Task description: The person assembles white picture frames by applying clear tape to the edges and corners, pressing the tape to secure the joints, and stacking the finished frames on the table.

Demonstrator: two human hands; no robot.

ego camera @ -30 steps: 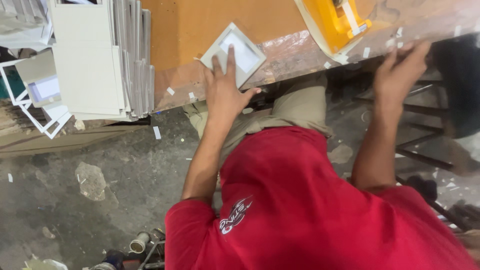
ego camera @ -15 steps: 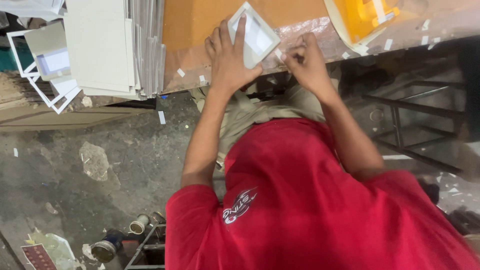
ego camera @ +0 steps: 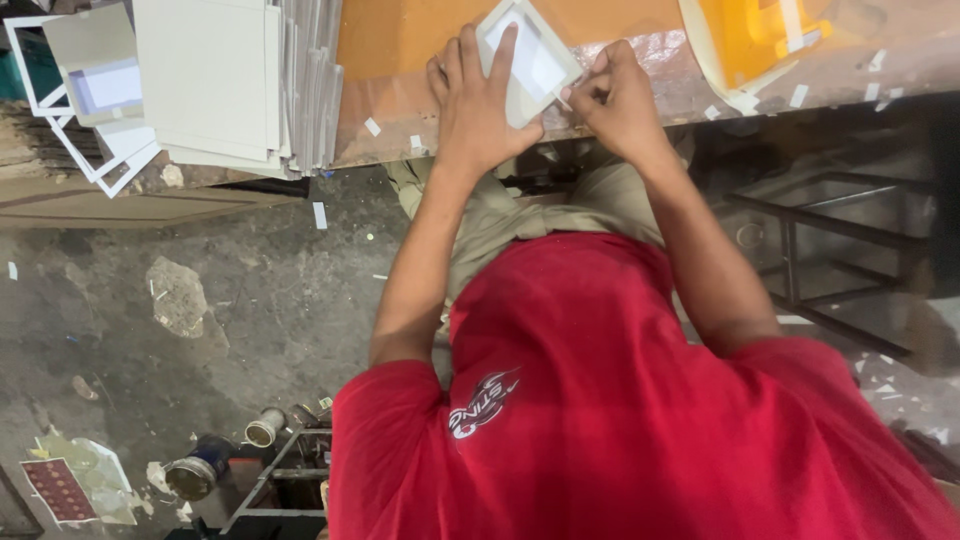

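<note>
A small white square frame (ego camera: 535,45) with a pale pane lies on the orange worktop (ego camera: 400,50) near its front edge. My left hand (ego camera: 478,105) presses flat on the frame's left side, fingers spread over it. My right hand (ego camera: 620,100) is at the frame's lower right corner, fingers pinched on a thin white strip at its edge. I wear a red shirt and lean over the bench.
A tall stack of white boards (ego camera: 235,80) sits at the left of the bench, with loose white frames (ego camera: 75,110) beyond it. A yellow object (ego camera: 760,35) lies at the right. A metal stool frame (ego camera: 820,260) and floor clutter (ego camera: 200,470) are below.
My right hand came in from the far right of the bench to the frame's corner. The left hand stays on the frame. The view has shifted closer.
</note>
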